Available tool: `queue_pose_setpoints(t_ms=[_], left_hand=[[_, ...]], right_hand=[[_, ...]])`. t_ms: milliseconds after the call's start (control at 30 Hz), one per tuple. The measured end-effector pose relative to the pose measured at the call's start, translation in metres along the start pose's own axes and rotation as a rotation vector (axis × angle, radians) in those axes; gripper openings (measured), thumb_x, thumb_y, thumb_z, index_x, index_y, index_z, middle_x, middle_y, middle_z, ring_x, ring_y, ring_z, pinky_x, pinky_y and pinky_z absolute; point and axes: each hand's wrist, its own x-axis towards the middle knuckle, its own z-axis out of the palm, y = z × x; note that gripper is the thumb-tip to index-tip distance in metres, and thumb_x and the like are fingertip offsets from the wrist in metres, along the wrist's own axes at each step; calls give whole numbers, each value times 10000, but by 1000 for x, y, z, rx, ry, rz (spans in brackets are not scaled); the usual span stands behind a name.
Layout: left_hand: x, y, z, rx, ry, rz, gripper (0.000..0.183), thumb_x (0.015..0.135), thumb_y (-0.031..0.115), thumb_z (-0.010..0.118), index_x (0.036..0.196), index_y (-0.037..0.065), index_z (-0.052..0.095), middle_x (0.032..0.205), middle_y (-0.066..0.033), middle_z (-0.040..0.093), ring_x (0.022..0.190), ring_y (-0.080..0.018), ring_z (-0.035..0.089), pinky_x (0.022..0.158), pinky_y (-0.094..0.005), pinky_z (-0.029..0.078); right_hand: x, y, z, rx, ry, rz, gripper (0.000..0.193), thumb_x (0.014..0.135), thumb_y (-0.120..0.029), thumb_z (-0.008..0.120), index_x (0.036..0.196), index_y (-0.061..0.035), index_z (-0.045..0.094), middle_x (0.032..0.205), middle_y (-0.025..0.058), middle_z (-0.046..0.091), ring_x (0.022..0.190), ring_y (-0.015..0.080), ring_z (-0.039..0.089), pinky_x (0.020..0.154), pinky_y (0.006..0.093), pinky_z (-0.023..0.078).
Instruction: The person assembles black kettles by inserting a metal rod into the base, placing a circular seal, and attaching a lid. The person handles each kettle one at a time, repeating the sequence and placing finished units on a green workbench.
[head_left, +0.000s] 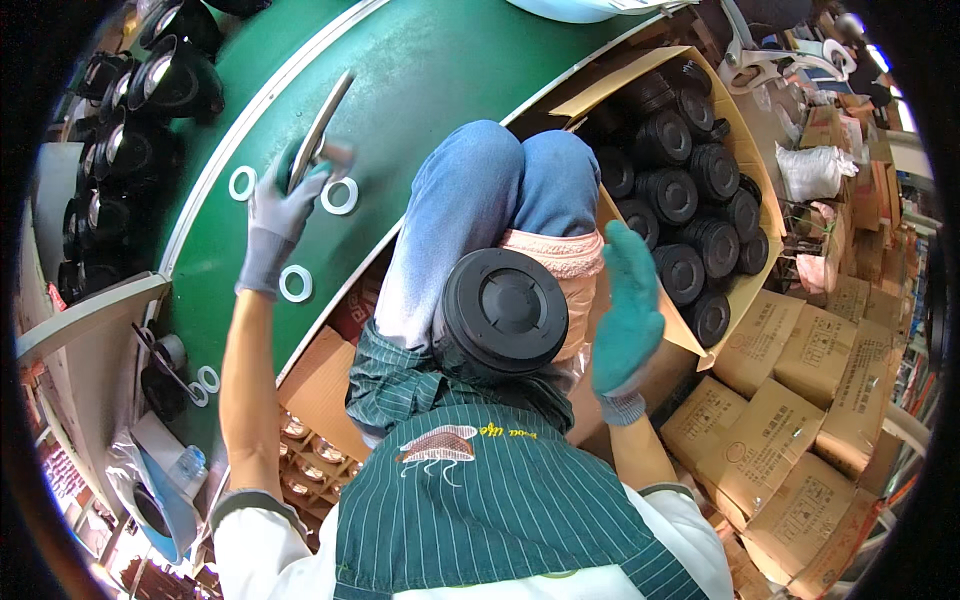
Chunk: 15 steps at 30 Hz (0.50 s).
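A black round plastic part (pixel 508 308) with a raised central disc rests on my lap. My left hand (pixel 280 200), in a grey glove, is up over the green work surface. Its fingers close round a long, thin tool (pixel 322 125) with a pale edge and a brownish end; blur hides its exact kind. Right beside it lies a white ring (pixel 340 196) on the surface. My right hand (pixel 630 310), in a green-palmed glove, is held to the right of the black part, apart from it. Its fingers are stretched out and nothing is in them.
More white rings (pixel 296 284) lie on the green surface (pixel 400 80). At my right stands an open carton (pixel 775 215) of black round parts. Sealed cartons (pixel 790 430) are stacked beyond it. Shiny black rounded housings (pixel 175 80) line the far left. A divided box (pixel 318 450) sits below my left arm.
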Motion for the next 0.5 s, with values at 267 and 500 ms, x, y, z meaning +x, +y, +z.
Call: queue_pose_setpoints(t_ms=[267,500], left_hand=[[-51,3,-6,289,408,321,614,988,411,616,1429,-12,562,1350,-249,607,1229,-358,600,1086,-436,459],[-103,127,75,-365,-83,171,600,921,236,643,1449,-31,538,1449,-223,547,1338,-344,533,1146,-427,402]], right_hand=[[20,2,-33,255,-30,-45,467,1012,-313,478,1323,16,593,1348,157,622,1242,251,580,1102,413,446],[6,52,30,-61,-169,52,376,1041,-171,432,1301,25,621,1313,131,664,1171,212,635,1043,351,510]])
